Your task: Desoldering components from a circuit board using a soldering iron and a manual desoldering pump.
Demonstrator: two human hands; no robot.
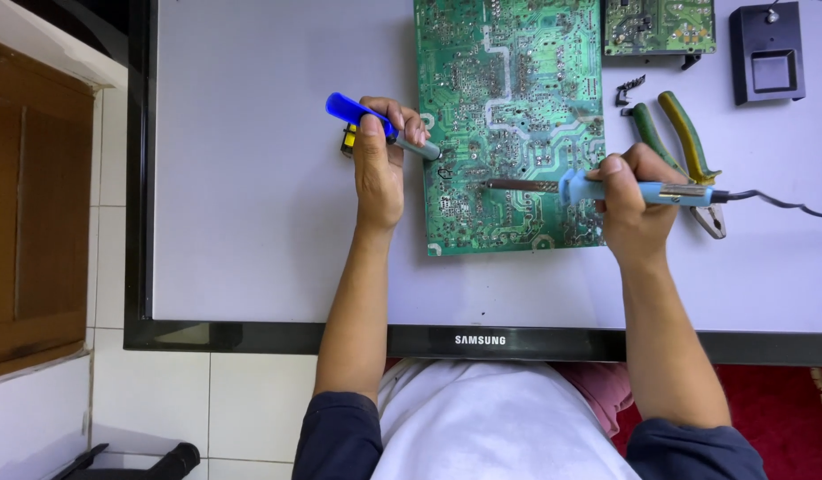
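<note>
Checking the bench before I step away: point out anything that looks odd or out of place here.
The work surface itself is odd: the green circuit board lies on a flat-panel screen laid face up, with pliers there too. The right hand holds a soldering iron over it.

Work surface: a large flat-screen panel (268,267) lying face up, pale grey-white with a black bezel (251,336), evenly lit without strong shadows. Left: a floor of white tiles (153,391) with dark grout lines, and a brown wooden cabinet (33,204) beside a white ledge. Lower right: a red carpet (784,400). Lower left corner: a black object (153,464), partly cut off by the frame.
</note>
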